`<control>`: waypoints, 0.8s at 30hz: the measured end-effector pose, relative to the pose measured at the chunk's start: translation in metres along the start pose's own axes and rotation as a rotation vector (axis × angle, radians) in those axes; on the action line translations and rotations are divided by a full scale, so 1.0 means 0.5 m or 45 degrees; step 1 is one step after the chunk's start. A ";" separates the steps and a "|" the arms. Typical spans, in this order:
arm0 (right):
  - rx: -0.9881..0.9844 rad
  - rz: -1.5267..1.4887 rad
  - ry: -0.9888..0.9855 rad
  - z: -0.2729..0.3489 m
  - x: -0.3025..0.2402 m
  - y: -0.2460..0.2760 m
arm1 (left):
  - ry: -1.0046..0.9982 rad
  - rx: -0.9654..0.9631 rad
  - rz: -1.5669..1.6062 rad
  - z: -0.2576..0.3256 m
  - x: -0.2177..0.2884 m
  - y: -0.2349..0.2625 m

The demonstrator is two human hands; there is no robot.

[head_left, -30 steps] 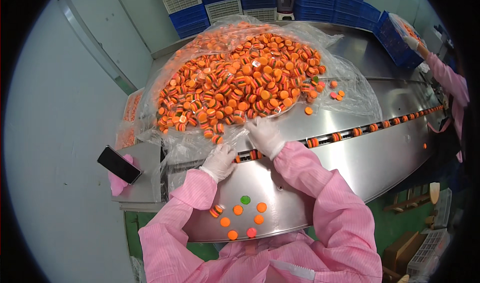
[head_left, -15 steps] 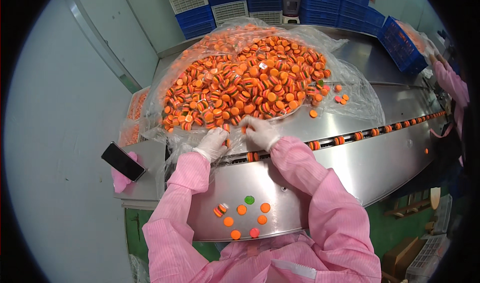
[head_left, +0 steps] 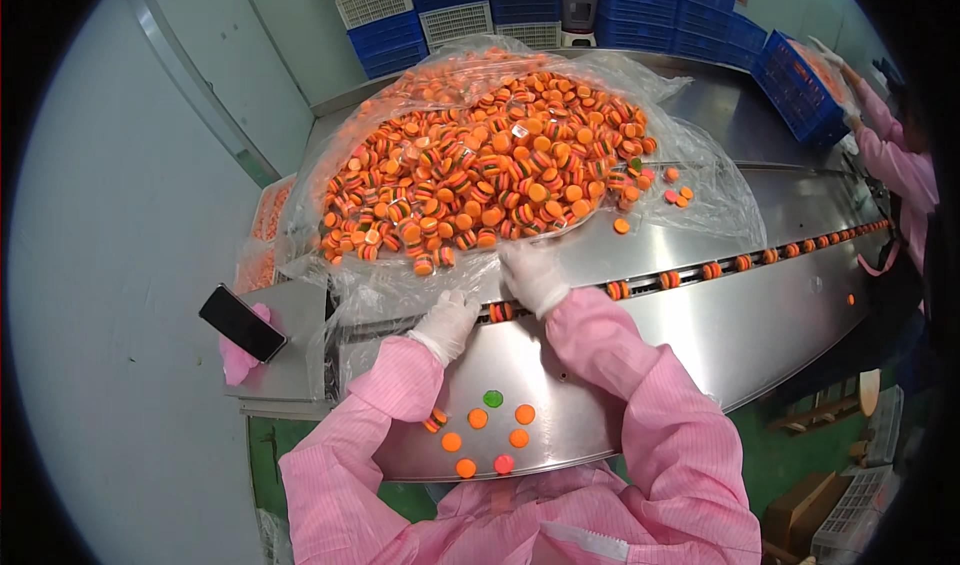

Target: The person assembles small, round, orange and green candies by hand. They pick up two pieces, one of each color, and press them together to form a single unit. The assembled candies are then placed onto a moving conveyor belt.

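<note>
A big heap of small round layered candies (head_left: 480,165), orange with pink and green bands, lies on clear plastic sheeting (head_left: 720,190). My left hand (head_left: 450,323), in a white glove, is at the near end of the narrow conveyor channel (head_left: 590,296), its fingers closed and pointing down; what they hold is hidden. Just right of its fingertips a layered candy (head_left: 500,312) stands on edge in the channel. My right hand (head_left: 532,275), gloved too, is at the heap's near edge above the channel. Its fingers are curled, and their contents cannot be seen.
Loose orange, green and pink discs (head_left: 478,418) lie on the steel table near me. A phone (head_left: 243,323) rests on pink cloth at left. At far right a co-worker's sleeve (head_left: 895,165) is beside a tilted blue crate (head_left: 795,90). Stacked crates (head_left: 640,10) line the back.
My left hand has moved from the heap's edge down and right to the channel. My right hand has shifted slightly right. The co-worker's hands have come up around the blue crate.
</note>
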State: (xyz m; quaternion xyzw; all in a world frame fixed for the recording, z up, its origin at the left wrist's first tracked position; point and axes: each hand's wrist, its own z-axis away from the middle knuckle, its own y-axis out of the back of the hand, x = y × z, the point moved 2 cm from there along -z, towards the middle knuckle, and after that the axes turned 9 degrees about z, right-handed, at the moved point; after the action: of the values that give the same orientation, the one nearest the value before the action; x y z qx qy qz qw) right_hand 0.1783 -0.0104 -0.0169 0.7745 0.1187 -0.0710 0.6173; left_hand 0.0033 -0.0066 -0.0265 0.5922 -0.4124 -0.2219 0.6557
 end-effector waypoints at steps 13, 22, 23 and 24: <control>0.080 0.114 -0.255 -0.108 -0.025 -0.062 | -0.007 0.284 -0.119 -0.128 -0.155 0.024; 0.200 0.019 0.569 0.090 -0.071 -0.066 | 0.380 -0.107 -0.115 -0.162 -0.081 0.043; 0.307 0.055 0.592 0.099 -0.070 -0.059 | 0.363 -0.078 -0.096 -0.155 -0.084 0.043; 0.414 0.088 0.617 0.106 -0.072 -0.044 | 0.350 -0.047 -0.079 -0.145 -0.088 0.043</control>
State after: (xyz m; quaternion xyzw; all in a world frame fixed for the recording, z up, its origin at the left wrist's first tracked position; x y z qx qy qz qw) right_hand 0.1394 -0.0607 -0.0405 0.8613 0.2232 0.1191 0.4407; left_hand 0.0328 0.0749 -0.0150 0.6172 -0.2961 -0.1666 0.7097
